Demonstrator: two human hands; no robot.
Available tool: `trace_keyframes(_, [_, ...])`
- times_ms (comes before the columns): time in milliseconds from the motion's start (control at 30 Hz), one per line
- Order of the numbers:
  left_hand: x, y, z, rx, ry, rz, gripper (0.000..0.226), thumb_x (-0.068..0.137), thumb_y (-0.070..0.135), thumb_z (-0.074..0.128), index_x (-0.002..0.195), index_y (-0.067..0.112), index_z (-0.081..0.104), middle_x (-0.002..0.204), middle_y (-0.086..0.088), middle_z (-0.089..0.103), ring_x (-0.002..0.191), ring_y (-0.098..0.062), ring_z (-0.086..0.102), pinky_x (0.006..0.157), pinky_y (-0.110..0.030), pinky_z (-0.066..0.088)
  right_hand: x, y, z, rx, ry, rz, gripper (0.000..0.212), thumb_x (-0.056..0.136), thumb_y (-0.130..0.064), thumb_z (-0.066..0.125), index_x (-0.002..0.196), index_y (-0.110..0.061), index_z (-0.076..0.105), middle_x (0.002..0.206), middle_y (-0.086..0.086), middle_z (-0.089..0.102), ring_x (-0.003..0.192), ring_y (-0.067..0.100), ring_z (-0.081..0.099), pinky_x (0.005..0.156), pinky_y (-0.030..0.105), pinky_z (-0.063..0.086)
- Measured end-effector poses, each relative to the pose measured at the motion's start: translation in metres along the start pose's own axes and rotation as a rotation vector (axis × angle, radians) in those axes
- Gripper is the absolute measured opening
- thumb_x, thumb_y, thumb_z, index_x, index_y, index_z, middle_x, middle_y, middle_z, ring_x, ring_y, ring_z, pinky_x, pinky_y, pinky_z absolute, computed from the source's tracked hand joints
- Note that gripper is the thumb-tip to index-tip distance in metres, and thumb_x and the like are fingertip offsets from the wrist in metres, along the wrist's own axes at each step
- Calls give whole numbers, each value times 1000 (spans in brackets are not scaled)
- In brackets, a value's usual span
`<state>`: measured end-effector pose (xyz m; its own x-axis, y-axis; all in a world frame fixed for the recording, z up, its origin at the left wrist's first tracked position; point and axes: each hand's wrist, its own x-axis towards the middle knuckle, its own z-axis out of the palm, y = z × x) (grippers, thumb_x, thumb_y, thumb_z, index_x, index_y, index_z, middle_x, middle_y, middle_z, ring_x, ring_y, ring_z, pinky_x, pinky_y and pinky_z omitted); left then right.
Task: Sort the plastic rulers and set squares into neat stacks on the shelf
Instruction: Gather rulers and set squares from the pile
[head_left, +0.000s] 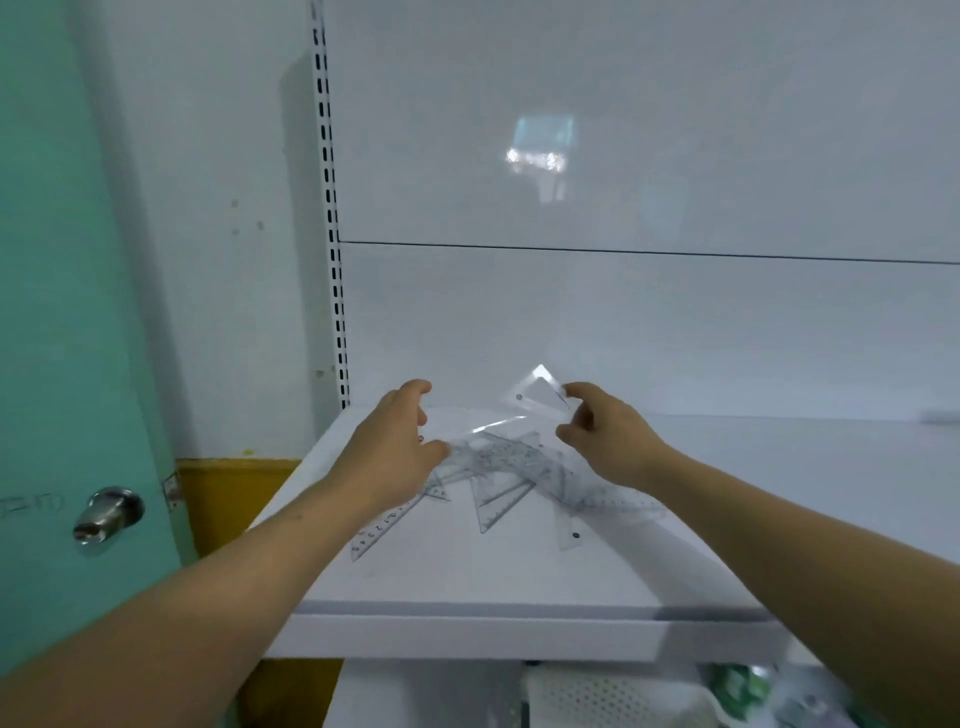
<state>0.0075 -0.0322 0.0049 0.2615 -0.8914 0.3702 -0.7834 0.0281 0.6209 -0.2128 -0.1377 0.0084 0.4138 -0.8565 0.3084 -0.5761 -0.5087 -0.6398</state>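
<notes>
Head view: sorting had barely begun. The clear rulers and set squares lay in a jumbled, overlapping pile (498, 467) on the white shelf (519, 577), with no neat stack visible. The right hand (608, 436) pinched the corner of a small set square (540, 389), raised above the pile. The left hand (395, 441) hovered curled at the pile's left edge; whether it gripped anything was unclear. Below, a white perforated basket (613, 696) showed blurred, unreadable contents.
</notes>
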Motion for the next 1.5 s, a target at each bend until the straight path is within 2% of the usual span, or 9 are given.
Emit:
trace_keyframes(100, [3, 9, 14, -9, -7, 19, 67, 86, 30, 64, 143, 26, 27, 114, 5, 44, 93, -14, 52, 77, -25, 39, -8, 3, -11, 66, 108, 55, 46, 93, -22, 54, 137, -21, 41, 89, -3, 56, 70, 13, 54, 57, 19, 43])
trace_keyframes(233, [-5, 24, 31, -6, -68, 28, 66, 88, 29, 62, 143, 25, 27, 118, 4, 44, 98, -15, 51, 81, -25, 39, -32, 18, -34, -126, 76, 93, 54, 95, -23, 51, 146, -21, 33, 104, -3, 56, 89, 16, 53, 77, 24, 41])
trace_keyframes(367, [-18, 63, 56, 7, -145, 83, 68, 88, 28, 62, 145, 25, 25, 128, 2, 45, 104, -16, 51, 85, -25, 39, -71, 47, -75, -219, 69, 146, 50, 94, -22, 54, 141, -20, 36, 100, -3, 58, 75, 7, 52, 72, 23, 39])
trace_keyframes(567, [-45, 171, 134, 3, -252, 226, 69, 92, 23, 57, 149, 24, 17, 138, 0, 39, 114, -19, 49, 96, -29, 41, -151, 111, -173, -305, 188, 259, 51, 93, -29, 54, 141, -19, 42, 109, -3, 55, 93, 14, 50, 82, 22, 35])
trace_keyframes(733, [-81, 287, 223, -66, -340, 294, 70, 91, 29, 57, 149, 22, 19, 140, -2, 39, 121, -19, 47, 99, -30, 39, -235, 183, -273, -343, 314, 340, 53, 92, -35, 55, 141, -18, 43, 112, 0, 54, 95, 15, 48, 85, 26, 39])
trace_keyframes(1000, [-112, 430, 333, -88, -416, 380, 68, 83, 37, 65, 140, 21, 32, 136, -3, 45, 111, -21, 53, 86, -27, 41, -340, 282, -390, -351, 451, 477, 51, 93, -33, 55, 141, -21, 42, 118, -1, 55, 98, 14, 53, 83, 30, 49])
trace_keyframes(1133, [-103, 471, 376, -67, -442, 426, 71, 82, 41, 65, 141, 17, 33, 146, -1, 31, 122, -22, 48, 95, -30, 40, -351, 328, -424, -349, 464, 525, 51, 94, -30, 54, 142, -21, 40, 118, -1, 54, 99, 15, 53, 84, 31, 50])
trace_keyframes(1367, [-57, 502, 436, 18, -449, 452, 71, 84, 43, 63, 143, 14, 33, 148, -4, 33, 130, -21, 41, 102, -30, 34, -310, 405, -460, -329, 450, 554, 51, 95, -27, 52, 143, -21, 38, 135, 3, 50, 116, 19, 52, 83, 24, 42])
trace_keyframes(1500, [-31, 519, 461, 32, -457, 438, 70, 85, 41, 62, 144, 15, 33, 148, -3, 34, 132, -20, 38, 103, -29, 32, -282, 441, -482, -354, 334, 580, 50, 95, -28, 53, 142, -25, 38, 138, 0, 47, 120, 20, 48, 85, 25, 41])
